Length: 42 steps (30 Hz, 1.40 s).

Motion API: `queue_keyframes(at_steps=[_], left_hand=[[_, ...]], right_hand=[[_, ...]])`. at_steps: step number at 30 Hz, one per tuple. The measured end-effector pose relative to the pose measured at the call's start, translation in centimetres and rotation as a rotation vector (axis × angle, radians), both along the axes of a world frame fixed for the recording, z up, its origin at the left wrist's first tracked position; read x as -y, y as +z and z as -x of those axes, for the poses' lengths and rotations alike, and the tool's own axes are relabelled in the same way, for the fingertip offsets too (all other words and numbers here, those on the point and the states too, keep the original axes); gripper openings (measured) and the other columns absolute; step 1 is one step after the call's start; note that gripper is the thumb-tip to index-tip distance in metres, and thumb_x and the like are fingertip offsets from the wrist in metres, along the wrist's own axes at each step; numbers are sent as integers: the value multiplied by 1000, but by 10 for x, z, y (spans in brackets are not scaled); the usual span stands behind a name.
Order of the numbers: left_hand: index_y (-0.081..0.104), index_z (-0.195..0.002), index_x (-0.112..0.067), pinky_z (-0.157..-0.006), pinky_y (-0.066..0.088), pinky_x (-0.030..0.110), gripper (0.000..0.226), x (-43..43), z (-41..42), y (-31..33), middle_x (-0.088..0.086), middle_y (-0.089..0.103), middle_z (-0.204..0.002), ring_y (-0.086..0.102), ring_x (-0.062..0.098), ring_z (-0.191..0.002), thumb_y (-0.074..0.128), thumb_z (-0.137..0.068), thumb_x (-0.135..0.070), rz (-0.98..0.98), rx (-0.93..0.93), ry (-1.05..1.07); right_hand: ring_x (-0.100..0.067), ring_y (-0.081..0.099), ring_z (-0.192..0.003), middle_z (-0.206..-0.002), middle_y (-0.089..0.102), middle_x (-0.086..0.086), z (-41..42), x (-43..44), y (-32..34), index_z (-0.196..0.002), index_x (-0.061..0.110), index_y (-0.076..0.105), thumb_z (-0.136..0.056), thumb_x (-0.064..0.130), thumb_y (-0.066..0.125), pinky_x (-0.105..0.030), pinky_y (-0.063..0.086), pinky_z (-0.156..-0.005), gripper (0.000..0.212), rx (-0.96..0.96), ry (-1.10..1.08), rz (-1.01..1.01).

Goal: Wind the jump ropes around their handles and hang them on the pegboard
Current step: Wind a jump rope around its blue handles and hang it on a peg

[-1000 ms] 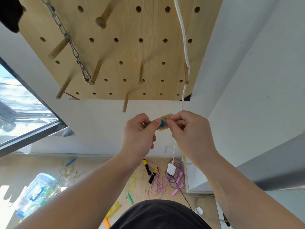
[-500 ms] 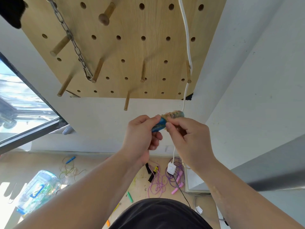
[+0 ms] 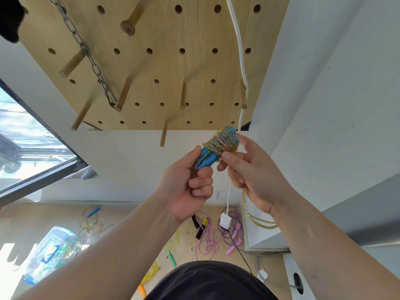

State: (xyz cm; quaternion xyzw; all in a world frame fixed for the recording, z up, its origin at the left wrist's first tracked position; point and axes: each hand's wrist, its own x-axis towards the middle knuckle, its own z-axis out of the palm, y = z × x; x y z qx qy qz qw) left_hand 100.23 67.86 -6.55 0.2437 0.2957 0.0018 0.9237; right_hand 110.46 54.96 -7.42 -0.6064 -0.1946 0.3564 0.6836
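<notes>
My left hand [image 3: 186,187] grips the lower end of a pair of blue jump rope handles [image 3: 206,158], which tilt up to the right. A yellowish glittery rope [image 3: 223,141] is wound in many turns round their upper half. My right hand [image 3: 251,172] is at the wound part, thumb and forefinger touching the coils. The rope's loose tail [image 3: 256,218] runs out below this hand and hangs in a loop. The wooden pegboard [image 3: 164,68] is straight above, and a bare peg [image 3: 163,135] sticks out just left of the bundle.
A metal chain [image 3: 86,53] hangs from one peg, and a white cable [image 3: 240,50] runs down the board's right side to a charger [image 3: 225,220]. On the floor lie pink and purple ropes [image 3: 216,239], yellow ropes [image 3: 95,224], loose handles and a clear plastic box [image 3: 49,254].
The bundle has risen and tilted up to the right, so more of the wound rope shows. My right hand has shifted right, and the rope's hanging loop has come into sight below it.
</notes>
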Motion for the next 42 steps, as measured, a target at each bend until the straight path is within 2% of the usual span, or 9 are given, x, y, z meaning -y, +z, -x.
queue_keyframes(at_steps=[6,10,14,17,19,24,28,34,42], left_hand=[[61,-98,-11,-36,28,18,36,-8,6,7,6,55,-53,41,12,-31,47,-100,-45,-274,-11,-223],[63,-93,-4,-48,38,30,53,-19,9,8,19,66,-70,54,27,-47,44,-102,-53,-856,-90,-278],[55,-131,-32,-82,54,43,58,-41,22,1,-7,65,-123,66,15,-98,62,-78,-55,-1496,153,-194],[32,-156,-28,-117,36,46,93,-55,19,12,-3,29,-164,34,17,-148,75,-75,-44,-1889,502,-478],[35,-157,-17,-122,28,45,97,-55,8,17,1,29,-166,26,16,-153,82,-75,-38,-2017,598,-605],[63,-132,-5,-104,46,33,59,-51,-7,3,6,67,-124,60,18,-119,77,-85,-37,-2030,650,-384],[68,-95,-16,-71,48,23,31,-38,1,-10,-2,65,-83,60,9,-77,63,-90,-46,-1779,373,-326],[66,-101,-10,-54,59,44,21,-4,-2,-20,13,70,-78,69,23,-61,57,-103,-29,-1274,9,-134],[71,-84,-20,-52,53,35,11,-22,1,-37,3,69,-67,57,16,-50,73,-90,-29,-1538,-169,-165]], right_hand=[[-11,33,-49,-77,62,6,1,2,-6,-123,6,47,-91,21,65,-25,28,-46,39,82,133,-29],[-5,28,-46,-82,64,-3,3,6,-5,-108,7,52,-96,16,61,-17,26,-43,17,-147,170,-155],[0,29,-44,-81,65,-5,-4,14,-4,-105,5,56,-92,21,61,-12,25,-40,21,-319,256,-156],[0,31,-44,-83,64,-8,-5,17,-11,-106,2,61,-83,26,77,-11,27,-39,37,-439,367,-145],[1,33,-44,-83,65,-8,-4,18,-15,-98,5,69,-76,28,86,-10,28,-38,36,-510,401,-168],[0,31,-42,-71,57,-4,-1,13,0,-84,6,69,-88,29,61,-9,22,-37,25,-539,259,-104],[-5,28,-48,-66,49,-3,0,13,2,-132,9,57,-100,21,56,-15,26,-40,34,-399,144,-26],[-6,47,-51,-64,63,0,12,1,1,-114,21,60,-102,18,58,-24,36,-57,12,168,-58,260],[-18,63,-87,-93,69,4,13,3,0,-108,22,68,-100,37,57,-30,50,-76,20,959,235,848]])
